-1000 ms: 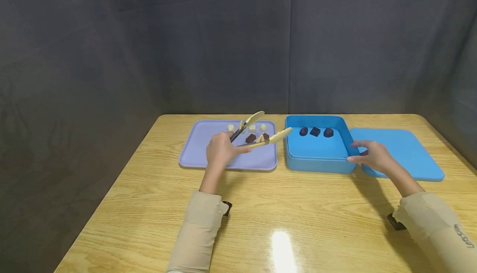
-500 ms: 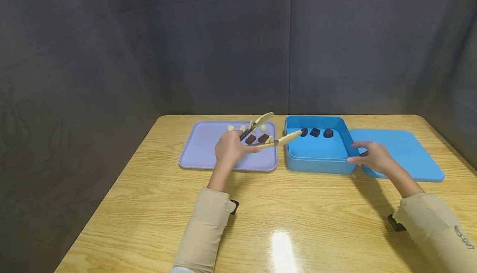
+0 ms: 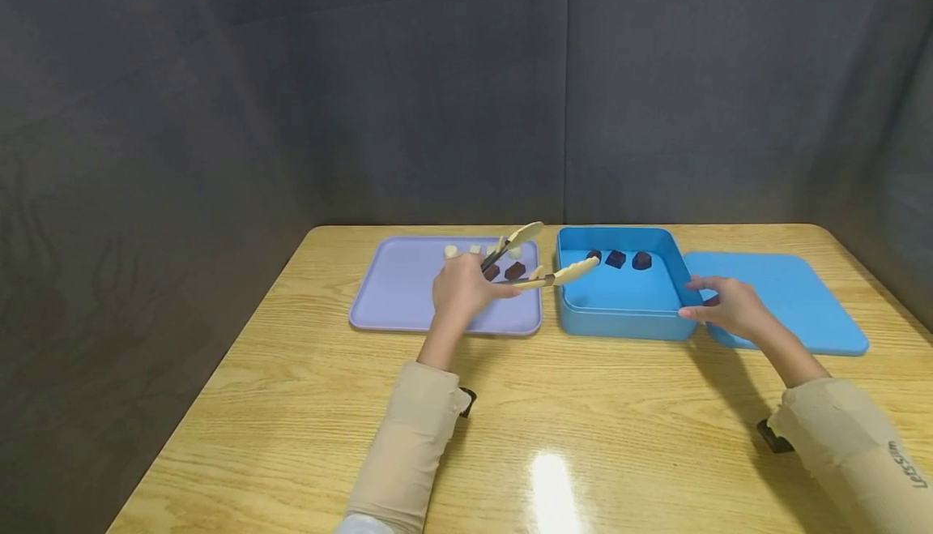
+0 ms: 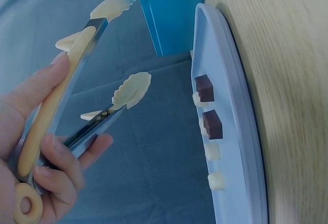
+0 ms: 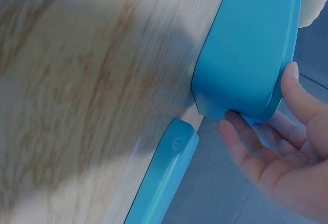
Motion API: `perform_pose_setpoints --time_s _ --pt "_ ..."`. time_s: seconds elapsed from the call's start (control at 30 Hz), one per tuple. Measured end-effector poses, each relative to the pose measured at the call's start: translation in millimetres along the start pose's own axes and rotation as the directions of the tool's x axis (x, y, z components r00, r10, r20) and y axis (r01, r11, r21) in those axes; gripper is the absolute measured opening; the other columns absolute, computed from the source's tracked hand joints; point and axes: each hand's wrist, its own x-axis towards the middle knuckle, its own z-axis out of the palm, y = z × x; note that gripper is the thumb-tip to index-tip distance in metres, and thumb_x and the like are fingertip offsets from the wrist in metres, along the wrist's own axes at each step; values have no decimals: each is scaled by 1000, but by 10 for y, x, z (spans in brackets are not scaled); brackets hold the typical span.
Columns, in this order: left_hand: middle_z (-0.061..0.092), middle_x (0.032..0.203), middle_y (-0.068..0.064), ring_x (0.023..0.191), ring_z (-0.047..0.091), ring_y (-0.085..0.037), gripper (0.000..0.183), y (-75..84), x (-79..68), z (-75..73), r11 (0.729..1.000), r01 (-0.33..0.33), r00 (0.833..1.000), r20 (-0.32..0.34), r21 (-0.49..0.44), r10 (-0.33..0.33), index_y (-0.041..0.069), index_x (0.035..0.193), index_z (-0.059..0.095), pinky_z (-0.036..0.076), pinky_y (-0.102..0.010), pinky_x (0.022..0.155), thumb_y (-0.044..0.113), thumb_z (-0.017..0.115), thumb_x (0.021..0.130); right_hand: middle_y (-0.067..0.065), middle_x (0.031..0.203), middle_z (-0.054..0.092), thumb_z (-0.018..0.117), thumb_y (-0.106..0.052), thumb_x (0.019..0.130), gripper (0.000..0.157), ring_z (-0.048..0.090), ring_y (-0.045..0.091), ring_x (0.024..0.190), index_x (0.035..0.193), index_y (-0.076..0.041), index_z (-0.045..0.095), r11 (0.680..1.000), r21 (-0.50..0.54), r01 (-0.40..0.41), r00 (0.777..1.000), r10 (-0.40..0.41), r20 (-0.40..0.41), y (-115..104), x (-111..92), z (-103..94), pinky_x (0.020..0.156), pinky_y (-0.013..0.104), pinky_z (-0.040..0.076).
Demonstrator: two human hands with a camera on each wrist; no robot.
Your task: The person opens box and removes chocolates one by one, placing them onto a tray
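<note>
My left hand [image 3: 461,284] grips a pair of tongs [image 3: 576,271] with cream scalloped tips. In the left wrist view the tongs' arms are spread, with nothing between the tips. The tongs hang over the right side of a lilac tray [image 3: 394,291], their tips reaching toward the blue box. On the tray sit two brown chocolates [image 4: 212,124] and a row of white chocolates [image 4: 216,180], partly hidden by the tongs in the head view. Inside the blue box [image 3: 619,323] lie three dark chocolates [image 3: 641,261]. My right hand [image 3: 732,305] holds the box's front right corner between thumb and fingers.
A flat blue lid [image 3: 794,299] lies on the wooden table [image 3: 583,404] right of the box, beneath my right hand. Dark cloth [image 3: 437,96] hangs behind the table and along its sides.
My left hand has moved right with the spread tongs, bringing their tips from over the tray to the box's left edge. My right hand stays at the box corner.
</note>
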Motion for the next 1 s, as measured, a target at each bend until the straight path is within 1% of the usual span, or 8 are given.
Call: perform_pose_setpoints --time_s 0.13,0.23,0.33,0.4,0.57,0.7,0.83,1.0 --pt "40 61 1 53 37 -14 46 53 20 18 1000 29 999 22 -7 -29 11 65 54 27 -28 44 49 79 57 32 132 27 63 -28 84 61 50 45 98 124 14 41 1000 -1 2 1000 -2 -4 1 -4 6 71 46 46" --pt "43 65 0 55 38 -15 46 90 31 38 999 42 999 32 -12 -41 12 69 58 29 -29 44 49 81 54 33 132 28 63 -29 84 62 50 45 98 123 14 41 1000 -1 1 1000 -2 -4 7 -5 5 71 46 46" --pt "46 69 0 57 40 -15 48 122 39 62 999 37 999 34 -9 -37 15 72 61 32 -29 45 52 81 50 33 132 28 63 -30 84 63 50 45 97 123 14 41 1000 -3 -1 1000 1 -4 9 -5 3 71 46 46" --pt "47 69 0 58 41 -15 50 144 42 78 1000 28 999 36 -4 -28 14 71 60 32 -29 45 53 81 48 33 132 27 63 -30 83 63 50 45 98 123 14 41 1000 -4 -3 1000 3 -2 8 -5 0 71 46 46" --pt "45 64 1 57 41 -14 51 200 53 118 1000 31 998 55 4 -31 13 63 52 32 -29 45 52 81 49 32 133 27 63 -28 83 62 50 44 98 124 13 41 1000 0 -12 1000 12 -1 -10 -11 8 72 46 46" --pt "45 63 2 56 41 -13 48 254 63 144 999 35 997 68 24 -37 14 63 52 32 -28 45 52 81 51 32 133 28 63 -28 83 61 50 44 97 123 13 42 1000 -3 -5 1000 5 -5 -12 -10 7 72 47 46" --pt "46 63 2 57 42 -13 48 302 78 173 999 13 998 68 49 -16 15 65 52 33 -27 45 53 80 53 32 132 28 64 -27 83 61 51 44 96 122 14 42 1000 -3 6 1000 -6 -12 -6 -11 15 71 46 46" --pt "40 59 2 55 38 -12 52 351 92 216 996 -29 998 64 80 24 14 64 48 29 -27 43 55 78 53 32 132 29 64 -28 83 61 52 44 95 122 14 43 1000 -4 13 1000 -13 -18 -4 -17 22 71 45 46"
